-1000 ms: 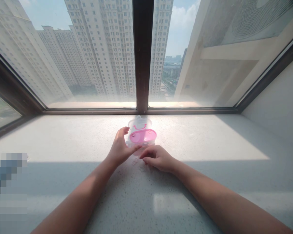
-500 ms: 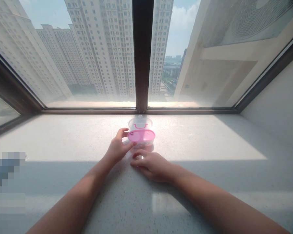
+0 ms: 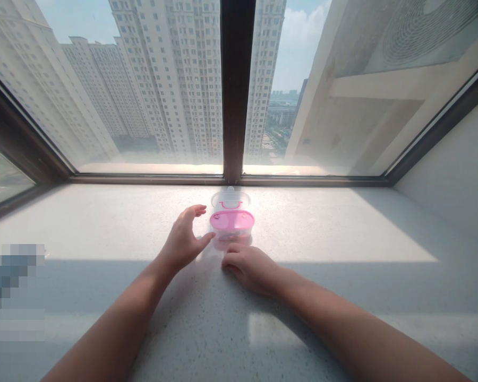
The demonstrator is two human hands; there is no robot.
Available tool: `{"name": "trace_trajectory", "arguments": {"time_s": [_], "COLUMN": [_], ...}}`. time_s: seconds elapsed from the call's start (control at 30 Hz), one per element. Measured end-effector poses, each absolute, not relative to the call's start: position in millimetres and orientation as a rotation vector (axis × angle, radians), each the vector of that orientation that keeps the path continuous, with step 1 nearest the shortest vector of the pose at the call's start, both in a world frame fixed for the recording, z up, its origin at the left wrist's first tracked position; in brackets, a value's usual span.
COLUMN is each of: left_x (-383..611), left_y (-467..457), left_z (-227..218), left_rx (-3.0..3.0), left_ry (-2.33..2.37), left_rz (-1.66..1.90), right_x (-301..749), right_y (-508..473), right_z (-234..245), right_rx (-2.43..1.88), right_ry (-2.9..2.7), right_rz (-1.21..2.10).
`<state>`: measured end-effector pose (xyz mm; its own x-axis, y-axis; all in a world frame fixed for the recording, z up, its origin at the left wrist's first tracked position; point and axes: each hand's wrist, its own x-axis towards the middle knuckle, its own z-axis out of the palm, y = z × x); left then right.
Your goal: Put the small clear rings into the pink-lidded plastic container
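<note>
An oval see-through plastic container with a pink rim or top stands on the pale speckled sill, with small contents I cannot make out. Right behind it is a clear oval lid with a pink handle. Just left of the container, my left hand is open, thumb and fingers spread; its thumb tip comes close to the container's lower left side. My right hand rests on the sill in front of the container, its fingers curled together. Whatever may be inside those fingers is hidden.
The speckled sill stretches to both sides, partly sunlit. Behind the lid rise the dark window frame and glass panes. A white wall bounds the right side. A blurred-out patch covers something at the left edge.
My left hand has drawn back to the left, off the container, and its fingers have spread. My right hand's fingers have curled in tighter, and it has shifted slightly right.
</note>
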<state>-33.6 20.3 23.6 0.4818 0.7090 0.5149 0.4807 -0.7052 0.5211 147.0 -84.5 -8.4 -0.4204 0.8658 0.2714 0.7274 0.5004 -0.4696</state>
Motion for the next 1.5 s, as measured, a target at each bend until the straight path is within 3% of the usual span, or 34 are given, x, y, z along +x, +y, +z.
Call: {"name": "trace_trajectory", "arguments": {"time_s": [0.13, 0.47, 0.57, 0.67, 1.0, 1.5], "left_x": [-39, -36, -29, -23, -25, -31], "left_y": [9, 6, 3, -1, -4, 7], "left_z": [42, 32, 22, 17, 22, 21], "left_rx": [2.459, 2.482, 2.477, 2.478, 2.481, 1.965], "left_ry": [0.932, 0.760, 0.680, 0.616, 0.652, 0.816], "left_rz": [1.161, 0.353, 0.241, 0.222, 0.178, 0.135], "right_x": [146, 156, 159, 160, 164, 170], "right_y": [-85, -79, -78, -78, -76, -83], "right_z": [-11, -6, -9, -12, -13, 3], "right_rx": [-1.403, -1.284, -1.263, -1.231, -1.142, -1.013], "right_ry": [-2.256, -1.813, -1.644, -1.541, -1.479, -1.251], "right_rz": [0.400, 0.745, 0.999, 1.175, 1.247, 1.217]}}
